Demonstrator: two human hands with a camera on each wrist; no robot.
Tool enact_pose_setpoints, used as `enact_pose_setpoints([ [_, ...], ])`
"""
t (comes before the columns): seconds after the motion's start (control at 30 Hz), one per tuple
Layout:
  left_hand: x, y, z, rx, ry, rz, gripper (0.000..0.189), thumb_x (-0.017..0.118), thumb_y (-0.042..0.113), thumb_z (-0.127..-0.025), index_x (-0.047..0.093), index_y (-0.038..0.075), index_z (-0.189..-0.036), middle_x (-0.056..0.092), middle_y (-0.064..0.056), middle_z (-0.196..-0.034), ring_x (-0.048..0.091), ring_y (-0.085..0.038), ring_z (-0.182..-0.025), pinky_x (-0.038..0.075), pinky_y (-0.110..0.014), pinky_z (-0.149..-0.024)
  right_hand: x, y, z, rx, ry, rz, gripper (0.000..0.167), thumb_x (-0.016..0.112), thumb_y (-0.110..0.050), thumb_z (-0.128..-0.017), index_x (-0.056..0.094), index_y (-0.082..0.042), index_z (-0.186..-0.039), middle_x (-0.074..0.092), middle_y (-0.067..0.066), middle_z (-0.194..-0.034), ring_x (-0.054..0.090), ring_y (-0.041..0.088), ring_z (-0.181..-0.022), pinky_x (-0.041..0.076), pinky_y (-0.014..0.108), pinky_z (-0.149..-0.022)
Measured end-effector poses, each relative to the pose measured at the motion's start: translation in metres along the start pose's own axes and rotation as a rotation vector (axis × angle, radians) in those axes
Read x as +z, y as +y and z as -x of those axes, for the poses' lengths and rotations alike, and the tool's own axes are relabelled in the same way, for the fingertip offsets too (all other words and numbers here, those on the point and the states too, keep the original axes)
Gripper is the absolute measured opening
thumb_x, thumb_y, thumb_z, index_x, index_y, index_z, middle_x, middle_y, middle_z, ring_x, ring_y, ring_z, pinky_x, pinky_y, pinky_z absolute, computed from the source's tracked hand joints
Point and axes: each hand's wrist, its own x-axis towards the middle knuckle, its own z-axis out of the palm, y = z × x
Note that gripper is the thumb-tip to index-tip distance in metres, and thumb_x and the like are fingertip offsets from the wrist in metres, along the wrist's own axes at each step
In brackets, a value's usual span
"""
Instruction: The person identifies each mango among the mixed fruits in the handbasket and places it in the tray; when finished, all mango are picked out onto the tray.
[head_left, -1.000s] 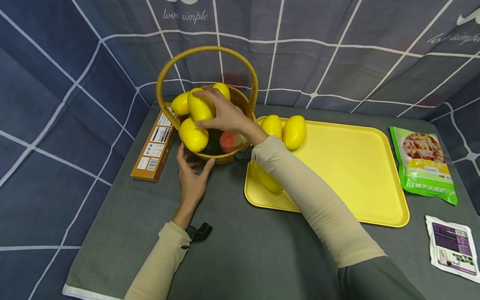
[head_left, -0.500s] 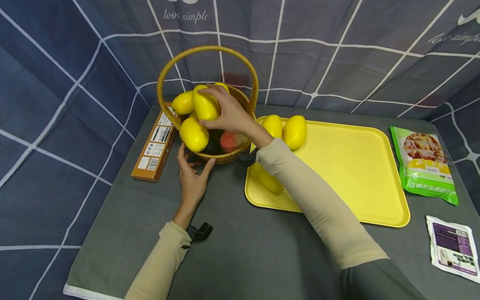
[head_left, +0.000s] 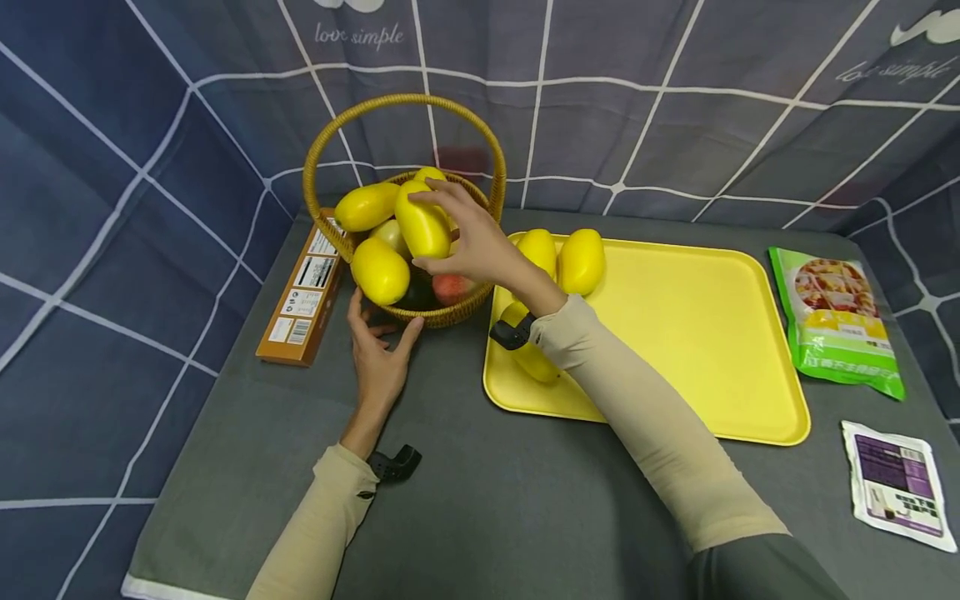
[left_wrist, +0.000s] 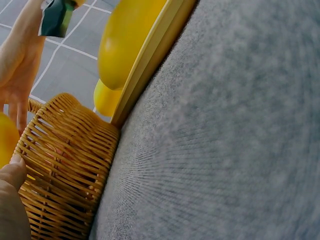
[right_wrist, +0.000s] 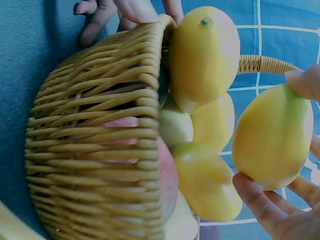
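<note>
Head view: right hand (head_left: 480, 242) pinching mango (head_left: 420, 222) over basket (head_left: 450, 317); left hand (head_left: 378, 358) touching rim, grip relaxed; steady handling likely sparing neighbouring fruit (head_left: 380, 271).

A grey-blue fabric backdrop (head_left: 585, 137) hangs across the rear, ruled into large squares by white lines and printed near its top with white "love simple" lettering (head_left: 358, 35). Matching fabric, a left panel (head_left: 82, 225) in deeper blue and a right panel (head_left: 911, 225), encloses both sides, slightly creased. Dark grey cloth (head_left: 465, 517) covers the tabletop, showing a white edge (head_left: 176, 588) at lower left. Soft light casts faint shadows.
</note>
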Motion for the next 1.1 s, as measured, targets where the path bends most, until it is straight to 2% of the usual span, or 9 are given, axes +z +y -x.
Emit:
enact_pose_setpoints([
  [0.17, 0.001, 0.005, 0.001, 0.012, 0.01, 0.019, 0.093, 0.075, 0.02, -0.088, 0.013, 0.021, -0.157, 0.04, -0.021, -0.144, 0.055, -0.047, -0.103, 0.037, -0.05, -0.08, -0.003, 0.002, 0.014, -0.032, 0.009, -0.006, 0.075, 0.081, -0.032, -0.079, 0.047, -0.016, -0.144, 0.028, 0.01, -0.157, 0.047, 0.021, -0.13, 0.054, 0.028, -0.084],
  [0.3, 0.0, 0.023, 0.006, 0.007, 0.003, 0.025, 0.09, 0.073, 0.017, -0.089, 0.013, 0.012, -0.156, 0.039, -0.026, -0.143, 0.053, -0.051, -0.104, 0.036, -0.048, -0.08, -0.008, 0.001, 0.027, -0.017, 0.026, -0.016, 0.075, 0.081, -0.032, -0.079, 0.047, -0.018, -0.144, 0.026, 0.007, -0.158, 0.048, 0.019, -0.128, 0.053, 0.03, -0.085],
  [0.43, -0.002, 0.038, 0.009, 0.002, -0.002, 0.023, 0.088, 0.072, 0.015, -0.09, 0.013, 0.01, -0.156, 0.04, -0.026, -0.142, 0.053, -0.048, -0.104, 0.035, -0.046, -0.08, -0.017, 0.0, 0.039, -0.013, 0.057, -0.006, 0.075, 0.081, -0.032, -0.078, 0.047, -0.018, -0.144, 0.026, 0.006, -0.159, 0.047, 0.019, -0.13, 0.053, 0.034, -0.087],
  [0.6, -0.002, 0.039, 0.008, -0.003, 0.01, 0.019, 0.089, 0.072, 0.014, -0.09, 0.013, 0.011, -0.156, 0.042, -0.026, -0.141, 0.054, -0.046, -0.103, 0.035, -0.046, -0.08, -0.027, -0.001, 0.053, -0.021, 0.087, 0.043, 0.074, 0.082, -0.032, -0.078, 0.049, -0.017, -0.143, 0.027, 0.006, -0.158, 0.043, 0.019, -0.135, 0.052, 0.036, -0.091],
  [0.87, -0.004, 0.039, 0.009, -0.016, 0.002, 0.016, 0.088, 0.072, 0.018, -0.09, 0.014, 0.012, -0.156, 0.042, -0.026, -0.14, 0.054, -0.045, -0.103, 0.035, -0.046, -0.08, -0.033, 0.01, 0.073, -0.034, 0.109, 0.055, 0.074, 0.082, -0.031, -0.077, 0.05, -0.019, -0.142, 0.029, 0.005, -0.158, 0.045, 0.018, -0.132, 0.053, 0.036, -0.086],
  [1.1, -0.003, 0.039, 0.009, 0.004, 0.013, 0.009, 0.088, 0.072, 0.014, -0.09, 0.014, 0.009, -0.156, 0.044, -0.027, -0.138, 0.054, -0.045, -0.102, 0.035, -0.043, -0.078, -0.041, 0.017, 0.095, 0.015, 0.139, 0.058, 0.074, 0.084, -0.027, -0.076, 0.051, -0.018, -0.141, 0.029, 0.002, -0.158, 0.043, 0.02, -0.135, 0.052, 0.041, -0.086],
])
